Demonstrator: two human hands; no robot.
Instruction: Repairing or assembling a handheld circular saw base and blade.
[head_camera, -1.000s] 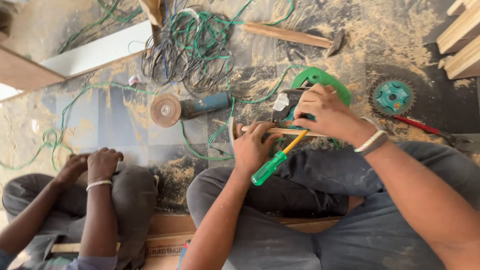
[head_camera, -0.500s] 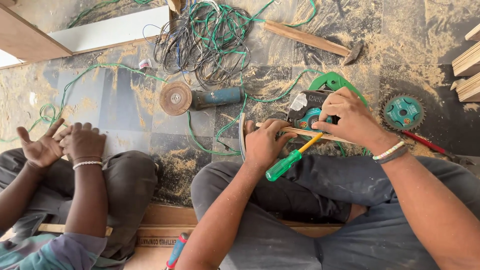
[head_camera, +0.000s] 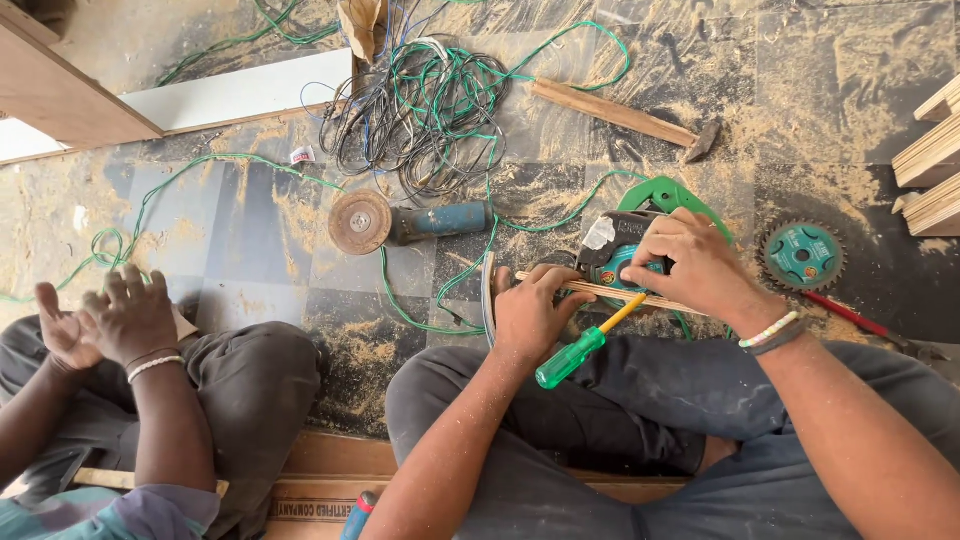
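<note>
The dusty grey tiled floor (head_camera: 250, 230), strewn with sawdust, carries all items. A seated co-worker (head_camera: 120, 400) occupies the lower left, hands raised together over the knees. A tangled bundle of green and black wire (head_camera: 430, 100) lies at the top centre, with a wooden-handled hammer (head_camera: 620, 115) to its right. A blue angle grinder with a rust-coloured disc (head_camera: 400, 222) rests below the bundle.

The green-guarded circular saw (head_camera: 640, 235) sits on the floor just ahead of the person's knees. The right hand (head_camera: 690, 265) lies on its housing, fingers curled and pressed together. The left hand (head_camera: 530, 315) is closed around a thin wooden strip (head_camera: 600, 292) and a green-handled, yellow-shafted screwdriver (head_camera: 580, 350). A toothed teal-hubbed saw blade (head_camera: 802, 256) lies to the right.
</note>
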